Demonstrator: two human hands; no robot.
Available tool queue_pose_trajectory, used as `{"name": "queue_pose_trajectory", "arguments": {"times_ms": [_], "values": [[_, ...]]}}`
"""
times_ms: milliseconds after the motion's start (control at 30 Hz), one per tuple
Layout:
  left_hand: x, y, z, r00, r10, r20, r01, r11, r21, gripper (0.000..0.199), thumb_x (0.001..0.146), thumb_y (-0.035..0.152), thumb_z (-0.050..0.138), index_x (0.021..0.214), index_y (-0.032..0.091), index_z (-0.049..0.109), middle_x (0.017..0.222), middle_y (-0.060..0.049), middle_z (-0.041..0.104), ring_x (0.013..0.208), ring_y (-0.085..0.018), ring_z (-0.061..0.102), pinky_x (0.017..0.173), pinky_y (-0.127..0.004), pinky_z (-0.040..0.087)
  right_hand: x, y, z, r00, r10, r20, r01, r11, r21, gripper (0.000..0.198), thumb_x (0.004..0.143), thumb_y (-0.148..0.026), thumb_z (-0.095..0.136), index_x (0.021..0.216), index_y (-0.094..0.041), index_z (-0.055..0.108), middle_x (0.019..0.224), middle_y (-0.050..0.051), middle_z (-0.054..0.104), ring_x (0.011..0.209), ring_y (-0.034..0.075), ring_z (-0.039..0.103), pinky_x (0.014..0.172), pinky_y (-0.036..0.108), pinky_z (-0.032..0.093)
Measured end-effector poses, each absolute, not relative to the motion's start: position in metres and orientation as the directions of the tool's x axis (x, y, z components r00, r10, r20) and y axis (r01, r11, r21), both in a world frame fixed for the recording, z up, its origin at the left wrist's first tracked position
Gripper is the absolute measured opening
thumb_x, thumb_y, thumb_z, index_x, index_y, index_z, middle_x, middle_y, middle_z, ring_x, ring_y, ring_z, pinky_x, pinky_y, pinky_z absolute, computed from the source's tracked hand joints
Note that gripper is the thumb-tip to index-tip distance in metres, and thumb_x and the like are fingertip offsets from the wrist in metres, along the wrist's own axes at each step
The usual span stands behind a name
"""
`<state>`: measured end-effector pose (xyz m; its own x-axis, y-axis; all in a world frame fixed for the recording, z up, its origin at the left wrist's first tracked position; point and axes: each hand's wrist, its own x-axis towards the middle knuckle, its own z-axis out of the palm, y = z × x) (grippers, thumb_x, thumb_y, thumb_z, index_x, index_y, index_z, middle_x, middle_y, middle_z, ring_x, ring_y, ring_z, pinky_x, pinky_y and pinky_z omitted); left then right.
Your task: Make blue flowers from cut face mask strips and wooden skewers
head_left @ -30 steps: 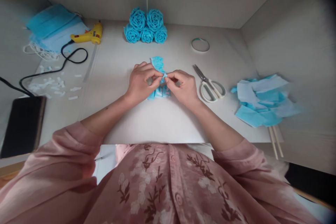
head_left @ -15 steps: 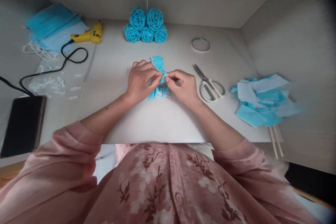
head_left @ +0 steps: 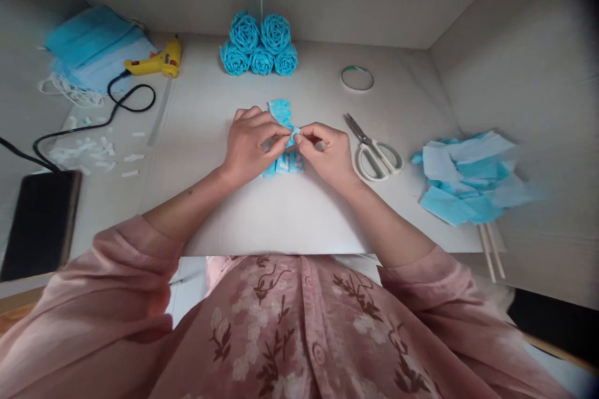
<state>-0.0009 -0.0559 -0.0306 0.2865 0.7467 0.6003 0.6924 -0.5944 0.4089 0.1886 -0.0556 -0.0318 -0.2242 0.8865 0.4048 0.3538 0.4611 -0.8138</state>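
Thumb and forefinger of my left hand [head_left: 256, 140] pinch one side of a small blue piece of mask fabric [head_left: 294, 134]. My right hand [head_left: 326, 148] pinches its other side, so the fingertips nearly meet; the small folds between them are partly hidden. Just beyond the fingers lies a crinkled blue fabric strip [head_left: 279, 111]. Below the fingers, folded blue and white pieces [head_left: 289, 163] rest on the table, partly covered by my hands. To the right of my right hand, white-handled scissors [head_left: 378, 159] lie with blades pointing away.
Several blue fabric roses [head_left: 262, 60] are stacked at the back. At left are face masks [head_left: 98, 40], a yellow glue gun [head_left: 159, 62] with a black cord, white scraps [head_left: 105, 149] and a phone [head_left: 42, 224]. A tape ring [head_left: 357, 79], cut fabric pieces [head_left: 463, 177] and sticks [head_left: 489, 252] are at right.
Almost nothing differs. Both hands keep the same pinch on the blue piece, with at most a tiny shift of the fingertips.
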Motion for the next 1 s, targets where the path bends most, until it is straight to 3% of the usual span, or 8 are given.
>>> {"name": "queue_pose_trajectory", "arguments": {"times_ms": [333, 633, 1000], "values": [[0.001, -0.057, -0.029, 0.274, 0.748, 0.605, 0.698, -0.587, 0.41, 0.026, 0.096, 0.038, 0.06, 0.077, 0.022, 0.065, 0.075, -0.002, 0.064, 0.084, -0.022, 0.057, 0.09, -0.041, 0.039, 0.188, -0.056, -0.032, -0.239, 0.868, 0.434, 0.381, 0.495, -0.781, 0.016, 0.086, -0.03, 0.062, 0.075, -0.02, 0.067, 0.073, 0.0, 0.068, 0.069, 0.014, 0.059, 0.07, 0.027, 0.048], [0.002, -0.056, -0.025, 0.118, 0.851, 0.513, 0.495, -0.498, 0.712, 0.019, 0.087, 0.027, 0.067, 0.07, 0.02, 0.062, 0.07, 0.001, 0.062, 0.071, -0.015, 0.054, 0.074, -0.03, 0.045, 0.189, -0.055, -0.031, -0.215, 0.889, 0.404, 0.344, 0.456, -0.82, 0.013, 0.086, -0.027, 0.063, 0.077, -0.02, 0.069, 0.073, 0.0, 0.068, 0.068, 0.013, 0.059, 0.07, 0.027, 0.047], [0.005, -0.05, -0.019, -0.11, 0.948, 0.299, 0.337, -0.248, 0.908, 0.014, 0.079, 0.008, 0.063, 0.069, 0.018, 0.063, 0.069, 0.003, 0.063, 0.068, -0.011, 0.054, 0.069, -0.024, 0.044, 0.193, -0.047, -0.031, -0.151, 0.934, 0.324, 0.301, 0.356, -0.885, 0.018, 0.084, -0.034, 0.063, 0.075, -0.02, 0.066, 0.067, -0.002, 0.061, 0.062, 0.011, 0.051, 0.063, 0.026, 0.042]]}}
